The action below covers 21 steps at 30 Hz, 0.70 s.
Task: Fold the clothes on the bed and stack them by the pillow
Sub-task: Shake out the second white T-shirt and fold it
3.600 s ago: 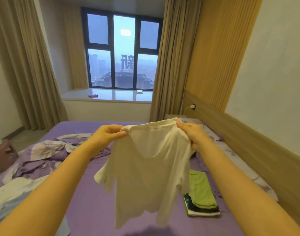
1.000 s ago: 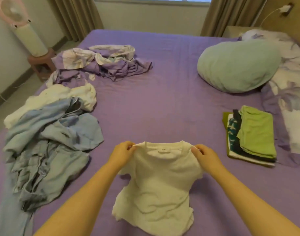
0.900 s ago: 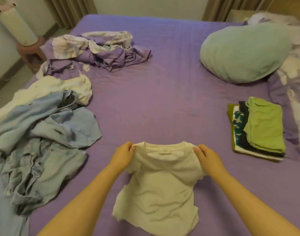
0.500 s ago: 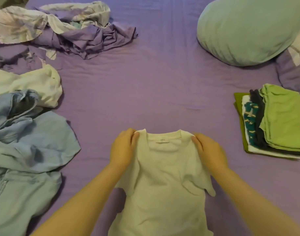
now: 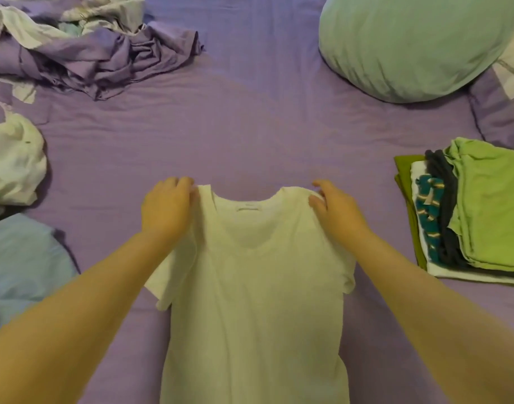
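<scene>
A white T-shirt (image 5: pixel 255 287) lies flat, front up, on the purple bed (image 5: pixel 250 126), its collar pointing away from me. My left hand (image 5: pixel 167 208) grips its left shoulder, fingers curled over the edge. At the right shoulder corner, my right hand (image 5: pixel 337 211) pinches the fabric between thumb and fingers. The left sleeve sticks out below my left wrist. A stack of folded clothes (image 5: pixel 489 205), green on top, sits at the right beside a purple floral pillow (image 5: pixel 500 112).
A pale green pillow (image 5: pixel 410 39) lies at the back right. Crumpled purple bedding (image 5: pixel 89 56) fills the back left. An unfolded white garment (image 5: pixel 11 161) and a light blue one (image 5: pixel 19 263) lie along the left edge.
I have lowered the T-shirt from the air onto the bed and spread it flat. My head has tilted down and closer, and both hands stay at the shoulders.
</scene>
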{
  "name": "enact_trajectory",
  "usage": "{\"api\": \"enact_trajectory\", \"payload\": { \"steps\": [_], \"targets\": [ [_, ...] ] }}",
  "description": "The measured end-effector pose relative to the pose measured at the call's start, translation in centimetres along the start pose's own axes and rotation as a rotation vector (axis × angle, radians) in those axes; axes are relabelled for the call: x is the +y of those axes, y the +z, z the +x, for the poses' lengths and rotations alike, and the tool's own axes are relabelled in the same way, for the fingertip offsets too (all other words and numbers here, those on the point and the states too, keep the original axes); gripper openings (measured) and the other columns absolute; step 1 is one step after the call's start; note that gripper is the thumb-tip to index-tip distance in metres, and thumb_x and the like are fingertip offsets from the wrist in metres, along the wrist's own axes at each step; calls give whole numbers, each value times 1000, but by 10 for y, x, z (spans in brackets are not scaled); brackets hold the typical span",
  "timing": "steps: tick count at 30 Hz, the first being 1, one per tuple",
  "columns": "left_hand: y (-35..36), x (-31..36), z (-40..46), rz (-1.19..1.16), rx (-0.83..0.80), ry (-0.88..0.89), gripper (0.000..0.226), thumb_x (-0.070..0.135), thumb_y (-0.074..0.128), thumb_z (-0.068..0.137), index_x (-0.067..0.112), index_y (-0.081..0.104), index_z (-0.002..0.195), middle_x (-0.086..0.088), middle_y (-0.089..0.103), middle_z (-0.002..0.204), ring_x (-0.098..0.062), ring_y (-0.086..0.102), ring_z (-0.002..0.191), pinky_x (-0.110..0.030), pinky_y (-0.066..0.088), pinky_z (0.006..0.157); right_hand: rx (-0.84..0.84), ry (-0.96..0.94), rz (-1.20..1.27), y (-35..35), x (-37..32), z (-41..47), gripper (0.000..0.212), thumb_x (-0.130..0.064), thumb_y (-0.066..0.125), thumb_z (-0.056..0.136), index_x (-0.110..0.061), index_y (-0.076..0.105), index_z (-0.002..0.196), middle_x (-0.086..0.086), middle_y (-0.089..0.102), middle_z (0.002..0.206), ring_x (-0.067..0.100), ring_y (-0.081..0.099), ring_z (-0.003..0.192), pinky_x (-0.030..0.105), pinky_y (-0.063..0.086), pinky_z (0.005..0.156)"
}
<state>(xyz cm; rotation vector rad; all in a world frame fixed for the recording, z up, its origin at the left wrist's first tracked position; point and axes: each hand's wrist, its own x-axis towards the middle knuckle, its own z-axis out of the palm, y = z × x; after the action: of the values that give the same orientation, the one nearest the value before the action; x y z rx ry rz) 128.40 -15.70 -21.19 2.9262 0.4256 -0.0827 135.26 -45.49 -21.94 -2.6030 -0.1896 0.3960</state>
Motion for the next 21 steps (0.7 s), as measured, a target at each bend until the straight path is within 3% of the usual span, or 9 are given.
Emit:
{"api": "enact_trajectory", "payload": {
  "steps": [2, 4, 8, 14, 16, 18, 21],
  "targets": [
    [17, 23, -4, -64, -13, 81, 36, 19, 46, 99, 9, 52, 134, -16, 53, 134, -35, 46, 123, -43, 38, 94, -139, 6, 80, 16, 13, 2, 49, -27, 46, 99, -14, 34, 145, 9, 47, 142, 28, 45, 127, 35, 36, 98],
    [37, 53, -19, -82, -57, 241, 37, 16, 46, 99, 11, 51, 135, -14, 47, 141, -31, 38, 134, -41, 28, 106, -182, 31, 76, 29, 32, -7, 51, -30, 46, 99, -14, 31, 146, 6, 45, 144, 27, 43, 130, 38, 36, 103],
    [74, 112, -38, -78, -192, 475, 41, 19, 36, 103, 24, 41, 143, -2, 30, 154, -23, 17, 145, -40, 11, 118, -149, 101, 215, 31, 65, -33, 46, -35, 42, 100, -21, 38, 143, -4, 53, 135, 21, 50, 124, 36, 39, 97],
    [93, 175, 2, -101, -179, 511, 42, 19, 41, 99, 25, 42, 141, 4, 38, 148, -21, 23, 141, -32, 14, 109, -175, -43, 38, 28, 92, -61, 45, -29, 53, 94, -21, 45, 138, -6, 60, 120, 20, 55, 109, 30, 33, 88],
    [96, 186, 17, -49, -238, 507, 46, 17, 40, 99, 27, 38, 143, 3, 41, 146, -24, 24, 140, -34, 17, 108, -91, 4, 76, 23, 97, -63, 27, -27, 54, 94, -23, 59, 120, -5, 59, 108, 20, 56, 98, 30, 37, 77],
    [98, 191, 30, 44, -288, 508, 42, 21, 42, 98, 27, 42, 140, -1, 50, 134, -25, 32, 130, -33, 22, 104, 49, 66, 181, 13, 106, -61, 6, -23, 54, 94, -25, 58, 97, -8, 51, 95, 16, 53, 84, 26, 37, 64],
    [95, 196, 47, -3, -265, 453, 27, 25, 49, 97, 28, 62, 121, 1, 58, 113, -23, 39, 113, -30, 27, 88, 173, 133, 276, -1, 122, -55, 6, -22, 50, 96, -25, 49, 91, -7, 51, 85, 14, 49, 74, 19, 35, 56]
  ]
}}
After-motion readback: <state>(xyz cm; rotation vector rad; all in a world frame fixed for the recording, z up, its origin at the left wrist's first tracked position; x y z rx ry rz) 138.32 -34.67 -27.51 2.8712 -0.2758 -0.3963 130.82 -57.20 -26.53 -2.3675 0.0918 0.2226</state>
